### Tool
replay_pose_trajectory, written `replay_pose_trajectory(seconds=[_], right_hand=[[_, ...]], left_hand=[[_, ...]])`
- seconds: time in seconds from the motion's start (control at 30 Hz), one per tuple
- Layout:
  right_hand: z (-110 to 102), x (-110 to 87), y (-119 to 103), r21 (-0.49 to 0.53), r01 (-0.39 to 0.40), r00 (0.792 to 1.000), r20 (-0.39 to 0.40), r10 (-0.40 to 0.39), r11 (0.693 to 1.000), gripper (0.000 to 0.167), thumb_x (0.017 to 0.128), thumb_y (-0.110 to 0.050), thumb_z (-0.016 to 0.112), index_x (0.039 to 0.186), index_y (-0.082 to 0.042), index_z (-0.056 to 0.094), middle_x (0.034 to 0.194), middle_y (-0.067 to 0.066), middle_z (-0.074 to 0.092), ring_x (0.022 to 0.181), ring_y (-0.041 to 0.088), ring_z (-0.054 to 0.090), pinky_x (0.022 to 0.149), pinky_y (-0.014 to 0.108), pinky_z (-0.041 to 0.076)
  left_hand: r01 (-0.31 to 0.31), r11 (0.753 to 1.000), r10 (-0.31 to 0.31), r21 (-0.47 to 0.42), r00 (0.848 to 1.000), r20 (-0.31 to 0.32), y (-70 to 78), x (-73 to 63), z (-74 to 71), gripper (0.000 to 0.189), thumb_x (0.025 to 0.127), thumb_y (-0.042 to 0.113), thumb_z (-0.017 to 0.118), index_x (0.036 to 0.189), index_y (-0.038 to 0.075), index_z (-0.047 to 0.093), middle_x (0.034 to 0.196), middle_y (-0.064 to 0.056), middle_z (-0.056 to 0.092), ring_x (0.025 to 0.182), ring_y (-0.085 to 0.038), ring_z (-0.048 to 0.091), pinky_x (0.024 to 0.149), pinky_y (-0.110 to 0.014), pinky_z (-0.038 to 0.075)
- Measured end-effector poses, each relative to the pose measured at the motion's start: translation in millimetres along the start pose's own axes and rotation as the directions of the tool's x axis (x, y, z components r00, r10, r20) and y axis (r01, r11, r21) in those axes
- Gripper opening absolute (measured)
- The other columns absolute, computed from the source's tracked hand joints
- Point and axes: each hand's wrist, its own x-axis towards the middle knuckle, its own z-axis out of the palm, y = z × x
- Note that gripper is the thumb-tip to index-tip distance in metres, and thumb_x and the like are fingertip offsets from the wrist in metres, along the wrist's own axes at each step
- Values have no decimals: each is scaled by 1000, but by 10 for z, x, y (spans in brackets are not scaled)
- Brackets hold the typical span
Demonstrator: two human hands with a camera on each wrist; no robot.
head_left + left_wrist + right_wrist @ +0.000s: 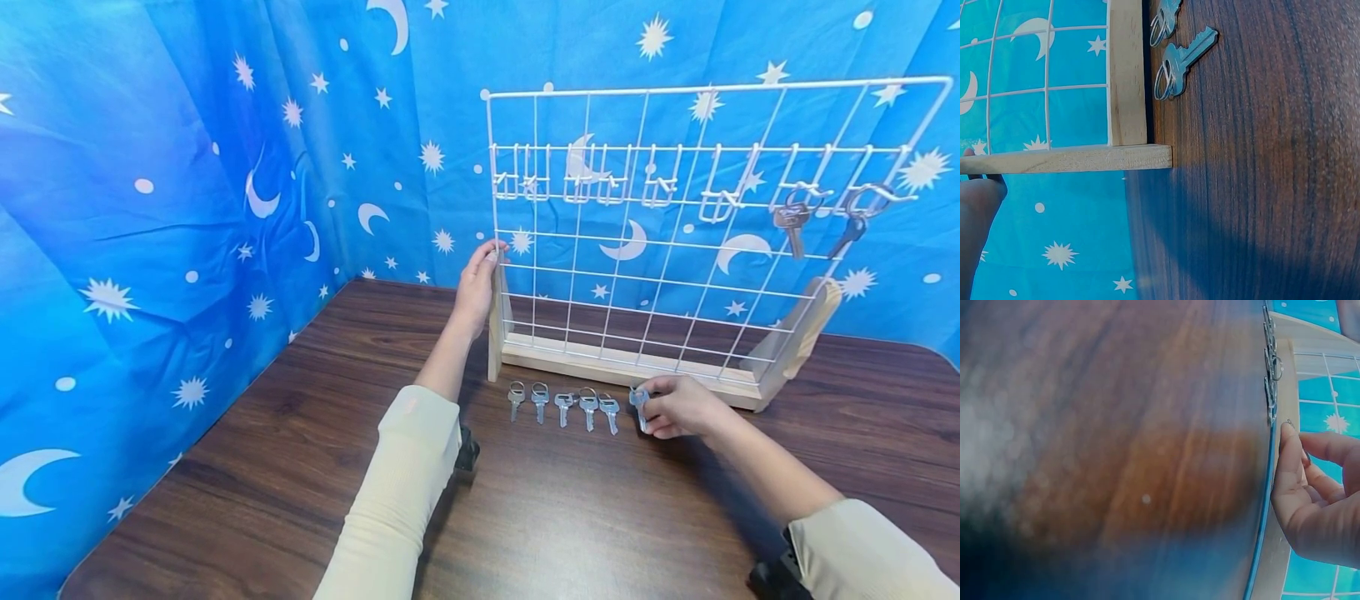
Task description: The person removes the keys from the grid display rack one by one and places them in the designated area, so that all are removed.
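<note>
My left hand grips the wooden side post of a white wire grid rack, fingers behind it and partly hidden. Between thumb and fingers, my right hand pinches a silver key just above the table, in front of the rack's wooden base. In the right wrist view that key is mostly hidden by the right hand. Left of it, several silver keys with rings, one a key and another a key, lie in a row along the base.
White hooks line the upper grid. At the right end hang a brownish key and a dark key on rings. The rack stands on a dark wooden table, before a blue star-and-moon cloth.
</note>
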Motion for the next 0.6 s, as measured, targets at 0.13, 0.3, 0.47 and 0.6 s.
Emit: replay_pose_trajectory(seconds=[0.13, 0.3, 0.47, 0.6], right_hand=[[20, 11, 26, -15, -12, 1000, -11, 12, 1000, 36, 78, 3, 52, 111, 15, 46, 65, 5, 60, 55, 12, 61, 53, 25, 51], [54, 12, 35, -90, -14, 999, -35, 11, 996, 30, 78, 1, 51, 106, 13, 51, 65, 5, 58, 54, 12, 60, 51, 26, 51], [70, 22, 31, -143, -18, 999, -50, 11, 990, 29, 79, -1, 50, 104, 12, 54, 66, 6, 57, 54, 12, 60, 51, 27, 51], [69, 34, 39, -141, -21, 999, -48, 15, 990, 26, 79, -1, 50, 102, 11, 54, 65, 5, 56, 54, 12, 60, 52, 27, 51]], left_hand=[[-15, 1000, 15, 14, 1000, -16, -38, 10, 10, 34, 102, 14, 30, 127, 2, 49, 127, -14, 52, 116, -24, 48, 97, -29, 35], [-23, 1000, 23, 15, 999, -26, -44, 9, 22, 35, 101, 14, 31, 128, -1, 48, 129, -17, 50, 112, -22, 50, 96, -30, 37], [-19, 1000, 19, 16, 999, -33, -45, 10, 23, 35, 101, 14, 31, 127, -1, 48, 127, -15, 52, 111, -20, 51, 96, -30, 37], [-7, 1000, 8, 23, 999, -39, -50, 14, 24, 33, 101, 14, 31, 126, 4, 51, 125, -8, 55, 111, -18, 51, 96, -28, 37]])
